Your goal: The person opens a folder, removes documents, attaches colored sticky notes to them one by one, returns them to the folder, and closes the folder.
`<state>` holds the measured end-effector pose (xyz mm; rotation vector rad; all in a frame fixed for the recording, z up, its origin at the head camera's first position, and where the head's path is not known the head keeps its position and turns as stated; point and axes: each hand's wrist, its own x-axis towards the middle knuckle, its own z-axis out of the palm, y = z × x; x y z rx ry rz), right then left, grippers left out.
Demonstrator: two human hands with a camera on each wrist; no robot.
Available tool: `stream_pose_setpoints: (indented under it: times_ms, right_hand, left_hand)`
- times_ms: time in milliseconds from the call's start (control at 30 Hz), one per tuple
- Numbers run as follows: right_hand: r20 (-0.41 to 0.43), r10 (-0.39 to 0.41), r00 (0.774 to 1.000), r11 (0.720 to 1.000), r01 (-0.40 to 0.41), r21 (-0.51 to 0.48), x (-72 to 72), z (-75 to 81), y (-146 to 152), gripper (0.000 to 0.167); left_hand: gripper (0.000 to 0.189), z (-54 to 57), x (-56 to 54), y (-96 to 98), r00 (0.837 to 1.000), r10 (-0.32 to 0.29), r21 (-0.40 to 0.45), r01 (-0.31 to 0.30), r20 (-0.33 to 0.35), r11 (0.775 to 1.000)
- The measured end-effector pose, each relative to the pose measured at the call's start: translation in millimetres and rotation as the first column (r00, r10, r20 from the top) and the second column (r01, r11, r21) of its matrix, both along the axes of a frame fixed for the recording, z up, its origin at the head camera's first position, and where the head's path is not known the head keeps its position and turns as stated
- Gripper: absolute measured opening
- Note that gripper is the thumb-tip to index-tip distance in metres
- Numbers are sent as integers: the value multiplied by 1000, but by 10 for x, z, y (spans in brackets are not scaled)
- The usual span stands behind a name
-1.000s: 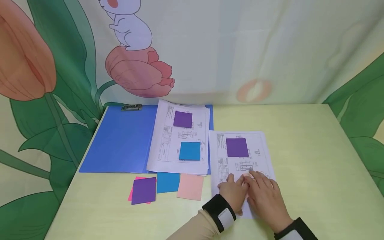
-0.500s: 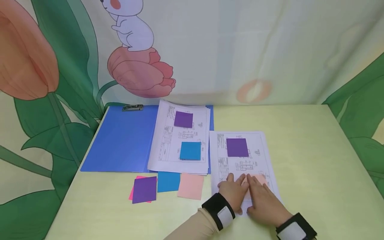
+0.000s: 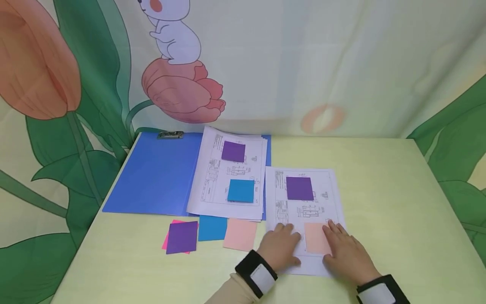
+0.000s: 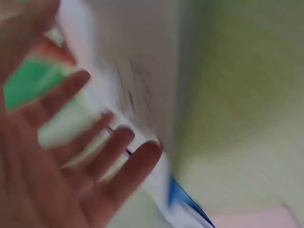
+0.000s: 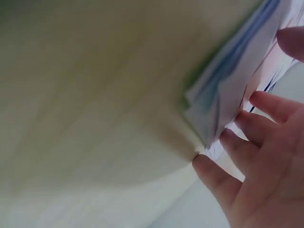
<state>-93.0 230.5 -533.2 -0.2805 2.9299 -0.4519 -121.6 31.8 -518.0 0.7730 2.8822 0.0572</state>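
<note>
A printed drawing sheet (image 3: 271, 190) lies on the table, bearing a purple sticky note (image 3: 300, 188) near its top and a light pink sticky note (image 3: 317, 237) lower down. My left hand (image 3: 279, 248) rests on the sheet's lower left, apart from the pink note. Fingers of my right hand (image 3: 348, 256) touch the pink note's right edge and cover part of it; the hand lies over the sheet's lower right. Both wrist views show extended fingers (image 4: 126, 178) against the paper, and neither hand grips anything. The left wrist view is blurred.
Left of the sheet, a blue folder (image 3: 152, 177) with a metal clip lies open, holding a paper stack (image 3: 197, 198) with purple (image 3: 233, 151) and blue (image 3: 241, 191) notes. Before it lie loose purple (image 3: 182, 237), hot-pink (image 3: 166, 241), blue (image 3: 212, 228) and light pink (image 3: 240, 234) notes.
My hands have parted: the left has slid left off the pink note, and the right has shifted right to its edge. Most of the note now shows between them.
</note>
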Motion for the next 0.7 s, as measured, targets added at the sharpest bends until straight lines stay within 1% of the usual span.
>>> stream_pose_setpoints:
  times_ms: [33,67,100,133,167,200,233,300,367,400,433,500,533,600,633,667,700]
  right_hand:
    - [-2,0,1000,1000,0,-2,2,-4,1,67]
    - [0,-1,1000,1000,1,-1,2,-8,3,67]
    - [-3,0,1000,1000,0,-3,0,-10,8,67]
    - [-5,0,1000,1000,0,-5,1,-10,14,67]
    - [-8,0,1000,1000,0,-3,-5,-5,27,68]
    - [-8,1,1000,1000,-1,-4,-10,-3,40,68]
    - [-6,4,1000,1000,-4,-5,-12,4,47,68]
    - [5,8,1000,1000,-8,-11,-20,11,55,68]
    - [15,11,1000,1000,-11,-15,-36,16,51,68]
    - [17,10,1000,1000,-10,-20,-47,15,47,68]
    - [17,9,1000,1000,-8,-23,-56,14,44,68]
    - [17,2,1000,999,-1,-44,-67,7,53,69]
    - [26,-3,1000,998,5,-66,-70,12,61,73]
    - [70,-21,997,992,30,-124,-67,21,89,85]
    - [87,-30,996,986,43,-163,-66,28,113,92]
    - [109,-46,993,975,68,-210,-68,39,142,100]
    - [139,-65,988,959,100,-263,-68,54,170,108]
  left_hand:
    - [53,0,-5,-85,997,72,46,-72,-4,996]
    - [47,-1,-11,-167,988,153,86,-153,0,985]
    - [44,-12,-19,-241,973,232,112,-232,14,966]
    - [42,-19,-26,-304,954,298,135,-301,39,944]
    - [41,-25,-34,-351,935,345,148,-353,77,924]
    - [40,-35,-38,-387,919,372,167,-390,130,906]
    - [39,-52,-41,-412,904,383,187,-416,188,890]
    - [36,-71,-38,-442,884,375,224,-440,280,869]
    - [33,-71,-37,-455,874,363,263,-451,322,853]
    - [32,-61,-36,-458,873,363,275,-455,326,847]
    - [32,-51,-38,-461,875,365,277,-453,317,847]
    - [36,-27,-40,-465,885,370,269,-443,281,855]
    - [38,-10,-41,-468,892,372,261,-435,259,862]
    - [40,21,-36,-471,900,374,258,-425,225,868]
    - [39,34,-36,-475,902,374,278,-424,214,862]
    - [37,49,-45,-479,899,377,308,-431,222,848]
    - [34,72,-54,-490,894,377,345,-443,243,828]
